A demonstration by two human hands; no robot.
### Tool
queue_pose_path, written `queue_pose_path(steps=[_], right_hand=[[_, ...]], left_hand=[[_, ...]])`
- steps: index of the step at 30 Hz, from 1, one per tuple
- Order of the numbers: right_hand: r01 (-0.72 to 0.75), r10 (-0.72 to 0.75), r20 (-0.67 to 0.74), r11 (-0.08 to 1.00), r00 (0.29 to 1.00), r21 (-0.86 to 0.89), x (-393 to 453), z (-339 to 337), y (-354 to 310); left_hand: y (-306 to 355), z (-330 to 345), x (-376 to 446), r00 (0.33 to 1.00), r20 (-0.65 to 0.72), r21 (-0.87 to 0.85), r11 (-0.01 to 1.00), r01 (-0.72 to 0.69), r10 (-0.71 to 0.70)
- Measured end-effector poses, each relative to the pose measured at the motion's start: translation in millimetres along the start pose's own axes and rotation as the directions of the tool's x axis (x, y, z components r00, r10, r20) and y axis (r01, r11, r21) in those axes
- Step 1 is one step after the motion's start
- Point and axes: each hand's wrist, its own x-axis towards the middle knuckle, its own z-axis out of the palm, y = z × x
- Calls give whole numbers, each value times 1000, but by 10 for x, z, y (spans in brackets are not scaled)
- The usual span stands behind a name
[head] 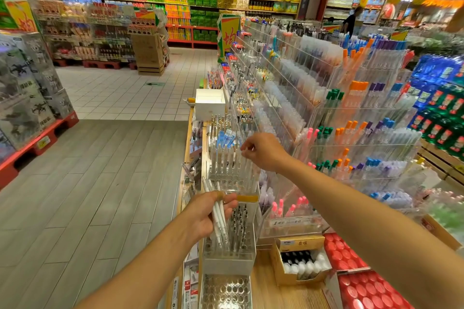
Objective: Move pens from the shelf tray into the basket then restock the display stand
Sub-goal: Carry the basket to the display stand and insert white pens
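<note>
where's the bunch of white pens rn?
Head view, lower centre: the white pens are gripped in the left hand, just above the clear display stand holding dark pens. The right hand is further up, at the next stand.

Above the clear display stand (232,168) the air is open, but its upright white pens (227,158) crowd the slots, so my right hand (263,152) has entry only from the top. The tiered acrylic racks (326,113) wall off the right side, and a white box (210,104) blocks the far end. To my left, the aisle floor (100,170) is free, and my left hand (208,216) hangs there with a bundle of pens (217,213).
</note>
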Motion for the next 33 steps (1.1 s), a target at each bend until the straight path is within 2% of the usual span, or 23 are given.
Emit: queue_pose_path(steps=[7,14,18,21,25,29,33], right_hand=[[-50,55,78,996,995,-68,105,29,-72],[-33,35,42,998,998,-51,89,38,-110],[80,-68,-81,985,994,152,-86,14,-59],[101,-107,4,947,994,306,-232,19,-26],[144,-195,149,944,969,296,-313,-24,-67],[-13,-165,314,868,935,496,-378,-52,-88],[-150,-196,363,663,911,734,-434,-48,-83]], left_hand=[[20,-15,0,1000,16,-36,999,2,-1],[19,-25,-33,997,69,-96,995,-24,31],[21,-36,-62,994,95,-85,995,-43,52],[11,-28,-84,991,101,-67,995,-79,85],[-22,32,-126,983,137,-52,992,-115,121],[1,101,-204,967,195,6,986,-167,162],[46,122,-279,949,251,24,979,-201,189]])
